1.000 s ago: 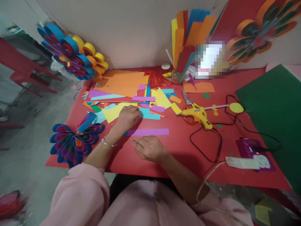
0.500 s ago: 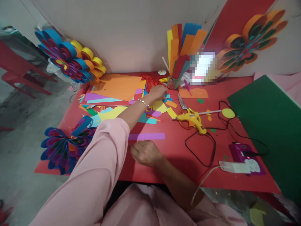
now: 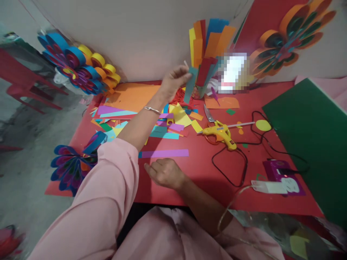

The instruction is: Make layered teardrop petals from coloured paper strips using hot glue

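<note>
My left hand (image 3: pixel 175 81) is raised above the back of the red table (image 3: pixel 200 169), pinching a teal paper strip (image 3: pixel 190 85) that hangs down in front of the cup of paper strips (image 3: pixel 207 54). My right hand (image 3: pixel 164 173) rests on the table near the front edge, fingers loosely curled and holding nothing I can see. Just beyond it lies a long purple paper strip (image 3: pixel 165 153). A heap of coloured paper scraps (image 3: pixel 168 121) spreads under my left forearm.
A yellow glue gun (image 3: pixel 221 131) with a black cord lies right of centre, scissors (image 3: pixel 208 113) behind it. A large green sheet (image 3: pixel 311 137) covers the right side. An orange sheet (image 3: pixel 132 95) and paper flowers (image 3: pixel 78 68) sit at the left. A purple power strip (image 3: pixel 283 173) sits at the right front.
My left hand reached from the scraps near the middle to the back of the table, then lifted with a teal strip in its fingers. My right hand stayed in place.
</note>
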`<action>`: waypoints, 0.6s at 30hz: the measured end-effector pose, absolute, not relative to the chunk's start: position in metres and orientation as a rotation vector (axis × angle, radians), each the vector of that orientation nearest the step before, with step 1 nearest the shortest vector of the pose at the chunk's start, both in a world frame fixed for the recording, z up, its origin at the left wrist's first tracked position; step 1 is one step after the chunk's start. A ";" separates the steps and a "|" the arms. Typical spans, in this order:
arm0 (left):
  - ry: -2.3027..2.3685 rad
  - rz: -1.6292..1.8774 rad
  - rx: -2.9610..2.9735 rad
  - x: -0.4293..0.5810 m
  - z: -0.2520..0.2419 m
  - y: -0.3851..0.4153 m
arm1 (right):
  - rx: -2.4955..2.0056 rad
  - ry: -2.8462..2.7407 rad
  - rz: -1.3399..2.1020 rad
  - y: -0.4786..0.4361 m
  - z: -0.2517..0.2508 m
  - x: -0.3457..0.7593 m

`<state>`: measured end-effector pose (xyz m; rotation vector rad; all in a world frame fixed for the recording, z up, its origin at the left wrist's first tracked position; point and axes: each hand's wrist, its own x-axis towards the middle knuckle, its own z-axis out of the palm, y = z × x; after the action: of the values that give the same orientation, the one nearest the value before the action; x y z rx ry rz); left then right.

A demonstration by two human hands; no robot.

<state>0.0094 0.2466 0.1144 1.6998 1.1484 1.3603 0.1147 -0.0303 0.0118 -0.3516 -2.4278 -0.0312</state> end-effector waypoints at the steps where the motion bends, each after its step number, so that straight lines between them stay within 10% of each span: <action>1: 1.108 1.397 1.605 0.003 0.128 0.235 | -0.351 -2.437 -0.021 -0.030 0.011 0.115; 6: 1.092 1.177 1.745 -0.037 0.161 0.138 | -0.288 -2.367 -0.036 -0.030 0.009 0.115; 18: 1.506 0.591 2.032 -0.054 0.057 -0.004 | -0.519 -1.811 -0.130 -0.005 0.033 0.140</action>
<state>-0.0542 -0.0042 0.0573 2.0318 1.5057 0.5908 0.1404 -0.0054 0.0325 -0.5195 -1.8112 -0.1298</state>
